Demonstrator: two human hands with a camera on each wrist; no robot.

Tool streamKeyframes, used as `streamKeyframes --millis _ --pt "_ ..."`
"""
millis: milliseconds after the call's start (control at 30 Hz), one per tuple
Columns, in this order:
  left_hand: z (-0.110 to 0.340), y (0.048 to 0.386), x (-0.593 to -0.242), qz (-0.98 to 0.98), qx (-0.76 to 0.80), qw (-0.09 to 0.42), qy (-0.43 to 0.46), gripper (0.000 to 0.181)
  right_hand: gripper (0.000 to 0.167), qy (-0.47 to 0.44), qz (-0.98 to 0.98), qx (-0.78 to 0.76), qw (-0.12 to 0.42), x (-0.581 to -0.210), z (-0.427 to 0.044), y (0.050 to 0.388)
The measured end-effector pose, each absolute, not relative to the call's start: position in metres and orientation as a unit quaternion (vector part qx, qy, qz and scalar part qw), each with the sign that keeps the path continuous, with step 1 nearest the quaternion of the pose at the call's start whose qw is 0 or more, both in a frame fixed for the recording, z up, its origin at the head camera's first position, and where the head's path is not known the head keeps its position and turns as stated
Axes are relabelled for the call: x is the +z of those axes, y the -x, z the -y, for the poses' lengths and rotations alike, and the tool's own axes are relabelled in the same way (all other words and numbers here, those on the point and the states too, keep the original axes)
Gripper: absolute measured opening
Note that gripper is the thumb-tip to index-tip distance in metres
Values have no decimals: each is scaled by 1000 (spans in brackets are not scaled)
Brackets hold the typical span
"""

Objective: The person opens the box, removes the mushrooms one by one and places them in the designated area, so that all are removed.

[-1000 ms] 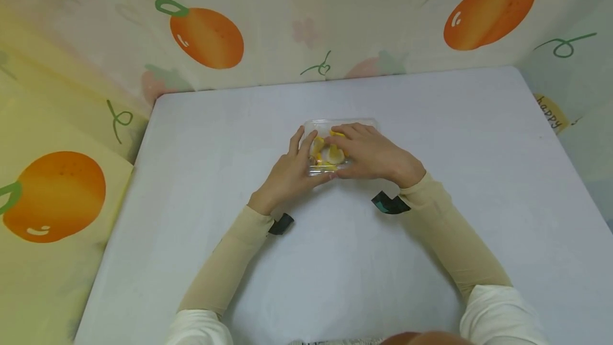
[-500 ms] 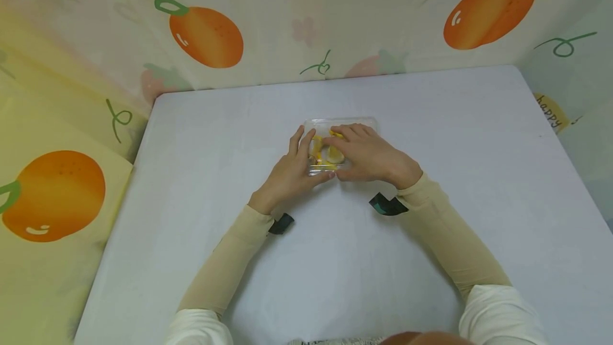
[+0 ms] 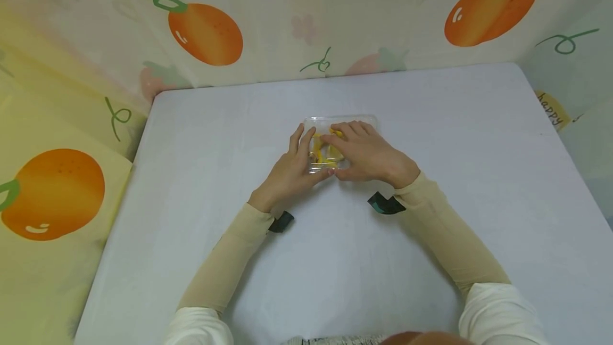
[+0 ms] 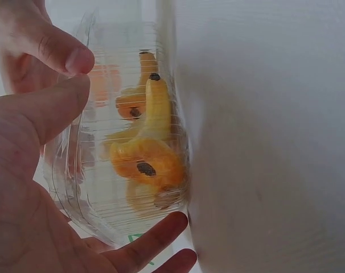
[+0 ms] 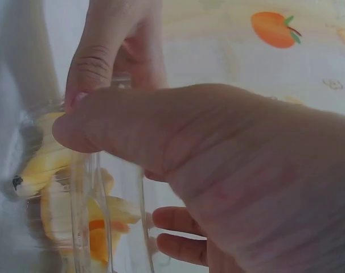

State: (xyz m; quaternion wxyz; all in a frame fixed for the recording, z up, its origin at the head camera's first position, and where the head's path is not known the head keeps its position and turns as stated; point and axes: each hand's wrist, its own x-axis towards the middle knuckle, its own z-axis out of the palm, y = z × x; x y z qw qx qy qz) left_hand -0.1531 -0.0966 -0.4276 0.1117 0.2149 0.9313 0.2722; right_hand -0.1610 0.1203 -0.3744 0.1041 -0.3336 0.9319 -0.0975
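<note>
A lidded clear plastic container lies on the white table, with yellow-orange pieces inside. My left hand holds its left side, the thumb along the near edge and other fingers spread round the side. From the right, my right hand grips it, fingers bent over the lid and thumb at the near edge. Both thumb tips meet there, as the left wrist view shows beside a yellow piece with dark spots. In the right wrist view the right thumb lies across the container's rim.
The white table extends on all sides of the container. Behind it hangs a pale cloth printed with oranges; a yellowish cloth is at the left. Dark pieces stick out beneath both wrists.
My right hand has shifted slightly left over the container, its wrist moving inward a little. The left hand keeps its place, and the whole head view has tilted slightly.
</note>
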Motion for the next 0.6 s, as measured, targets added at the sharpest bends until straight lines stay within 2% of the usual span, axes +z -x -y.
streamKeyframes --millis 600 --pt "94 153 -426 -932 280 115 -201 104 68 342 -922 -149 108 -379 -127 168"
